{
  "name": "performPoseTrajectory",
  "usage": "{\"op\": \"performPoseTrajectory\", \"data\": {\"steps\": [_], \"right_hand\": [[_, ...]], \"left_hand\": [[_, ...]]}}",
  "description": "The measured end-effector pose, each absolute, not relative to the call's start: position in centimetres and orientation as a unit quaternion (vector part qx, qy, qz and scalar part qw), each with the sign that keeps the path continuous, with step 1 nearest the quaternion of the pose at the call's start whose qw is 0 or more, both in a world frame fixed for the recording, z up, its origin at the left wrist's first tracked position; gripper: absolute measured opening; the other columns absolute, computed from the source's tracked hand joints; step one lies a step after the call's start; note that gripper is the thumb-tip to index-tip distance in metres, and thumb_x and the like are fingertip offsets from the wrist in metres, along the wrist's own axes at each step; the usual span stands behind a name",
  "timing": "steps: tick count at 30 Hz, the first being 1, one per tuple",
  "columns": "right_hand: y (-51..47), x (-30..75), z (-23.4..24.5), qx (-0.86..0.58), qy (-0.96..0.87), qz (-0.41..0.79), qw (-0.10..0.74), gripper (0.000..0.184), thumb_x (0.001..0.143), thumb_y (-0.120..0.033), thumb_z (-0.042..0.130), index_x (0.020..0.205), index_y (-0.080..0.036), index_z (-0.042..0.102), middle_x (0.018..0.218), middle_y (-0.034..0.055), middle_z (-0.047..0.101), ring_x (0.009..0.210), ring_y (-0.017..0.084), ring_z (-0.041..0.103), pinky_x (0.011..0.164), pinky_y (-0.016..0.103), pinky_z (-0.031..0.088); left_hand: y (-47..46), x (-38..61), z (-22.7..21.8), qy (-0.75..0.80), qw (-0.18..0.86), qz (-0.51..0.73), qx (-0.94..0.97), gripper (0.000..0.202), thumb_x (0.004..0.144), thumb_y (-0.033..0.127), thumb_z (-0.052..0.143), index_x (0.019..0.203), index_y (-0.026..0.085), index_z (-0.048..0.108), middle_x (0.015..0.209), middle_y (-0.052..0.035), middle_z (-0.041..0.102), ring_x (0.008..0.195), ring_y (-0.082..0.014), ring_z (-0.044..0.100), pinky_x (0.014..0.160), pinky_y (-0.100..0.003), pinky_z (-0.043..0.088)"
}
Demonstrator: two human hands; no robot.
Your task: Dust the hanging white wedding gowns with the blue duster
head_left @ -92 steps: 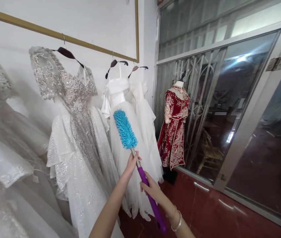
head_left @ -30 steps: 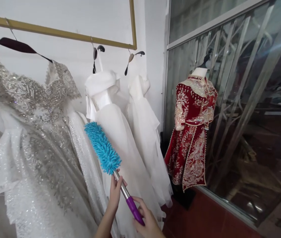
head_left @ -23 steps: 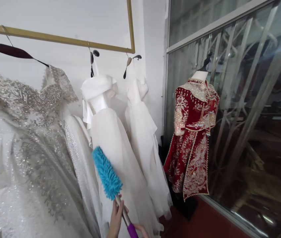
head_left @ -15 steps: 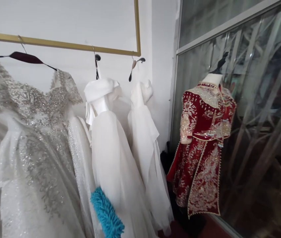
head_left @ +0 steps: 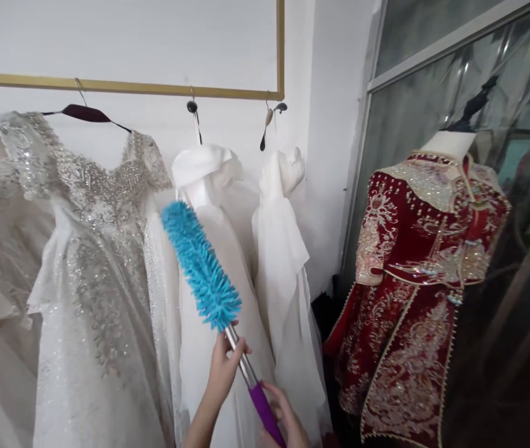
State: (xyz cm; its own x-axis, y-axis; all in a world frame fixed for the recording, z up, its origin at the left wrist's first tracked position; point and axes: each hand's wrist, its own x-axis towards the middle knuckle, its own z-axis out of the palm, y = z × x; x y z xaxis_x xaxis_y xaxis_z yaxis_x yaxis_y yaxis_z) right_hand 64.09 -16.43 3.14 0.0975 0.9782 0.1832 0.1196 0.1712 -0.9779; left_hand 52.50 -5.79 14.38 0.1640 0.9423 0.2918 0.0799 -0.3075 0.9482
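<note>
I hold a duster with a fluffy blue head (head_left: 200,266), a silver shaft and a purple handle (head_left: 265,413). My left hand (head_left: 225,367) grips the silver shaft just below the head. My right hand (head_left: 286,423) grips the purple handle at the bottom edge, partly cut off. The blue head tilts up to the left in front of a plain white gown (head_left: 208,186). A beaded silver gown (head_left: 96,236) hangs to its left and another white gown (head_left: 281,249) to its right.
The gowns hang on dark hangers from a gold rail (head_left: 124,86) along a white wall. A red and gold embroidered dress (head_left: 414,280) stands on a mannequin at the right, before a glass wall with a metal grille (head_left: 517,93).
The view has moved closer to the gowns and the red dress. The duster dropped low half a second ago and has risen again; both hands are back in view.
</note>
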Motion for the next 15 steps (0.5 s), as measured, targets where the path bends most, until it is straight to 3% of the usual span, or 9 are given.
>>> {"op": "performPoseTrajectory", "data": {"steps": [3,7,13,15], "right_hand": [[-16.4,65.5,6.3,-0.479,-0.537,0.396,0.571,0.053,0.080,-0.035,0.047,0.130,-0.024,0.033,0.075,-0.0004,0.053,0.067,0.017,0.051,0.068,0.033,0.042],[-16.8,66.8,7.3,-0.482,-0.475,0.444,0.587,0.058,0.081,-0.049,0.049,0.130,-0.024,0.031,0.070,-0.0043,0.046,0.059,0.014,0.048,0.064,0.031,0.045],[-16.1,67.4,-1.6,-0.562,-0.451,0.425,0.548,0.074,0.073,-0.057,0.045,0.129,-0.010,0.032,0.062,-0.0041,0.046,0.040,0.013,0.040,0.046,0.033,0.038],[-15.9,67.5,-5.3,-0.613,-0.430,0.371,0.549,0.068,0.066,-0.052,0.053,0.120,-0.011,0.046,0.060,-0.0005,0.050,0.051,0.019,0.051,0.057,0.037,0.045]], "left_hand": [[-5.3,55.1,17.4,0.350,0.425,0.485,0.679,0.052,0.077,0.047,0.055,0.116,0.015,0.044,0.070,0.0001,0.066,0.071,-0.0168,0.064,0.073,-0.032,0.047],[-3.9,58.1,16.6,0.316,0.474,0.469,0.674,0.058,0.075,0.054,0.055,0.115,0.015,0.042,0.064,0.0028,0.061,0.063,-0.0159,0.061,0.064,-0.031,0.047],[-2.7,60.0,8.0,0.362,0.549,0.406,0.635,0.071,0.059,0.070,0.061,0.104,0.018,0.044,0.054,0.0057,0.056,0.053,-0.0152,0.057,0.056,-0.030,0.043],[-2.6,60.0,4.4,0.381,0.571,0.362,0.631,0.075,0.053,0.074,0.060,0.101,0.019,0.045,0.053,0.0052,0.056,0.054,-0.0152,0.057,0.054,-0.029,0.039]]}}
